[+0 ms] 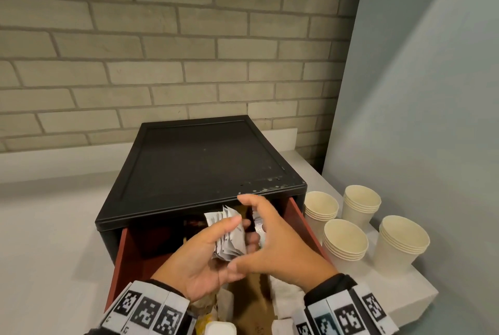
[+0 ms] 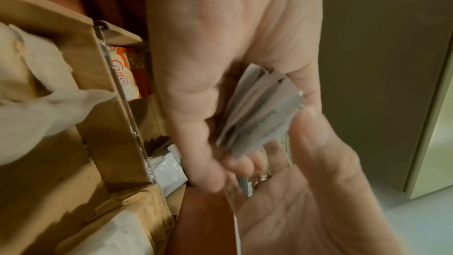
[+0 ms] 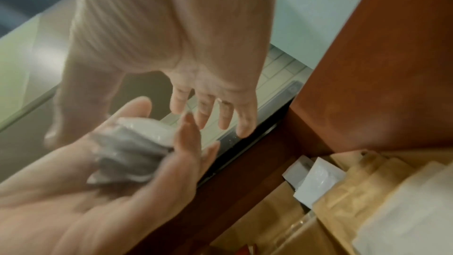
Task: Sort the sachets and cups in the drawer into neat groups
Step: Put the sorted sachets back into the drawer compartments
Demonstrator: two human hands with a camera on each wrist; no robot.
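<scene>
My left hand grips a fanned bundle of white sachets above the open red-brown drawer. The left wrist view shows the bundle pinched between thumb and fingers. My right hand hovers just right of the bundle with fingers straight and spread; in the right wrist view its fingers hold nothing. Inside the drawer lie an orange coffee sachet and white sachets between cardboard dividers. Several stacks of cream paper cups stand on the counter, right of the drawer.
The drawer slides out of a black cabinet that stands against a brick wall. White crumpled paper fills a front compartment. A pale wall closes off the right side behind the cups. White counter extends to the left.
</scene>
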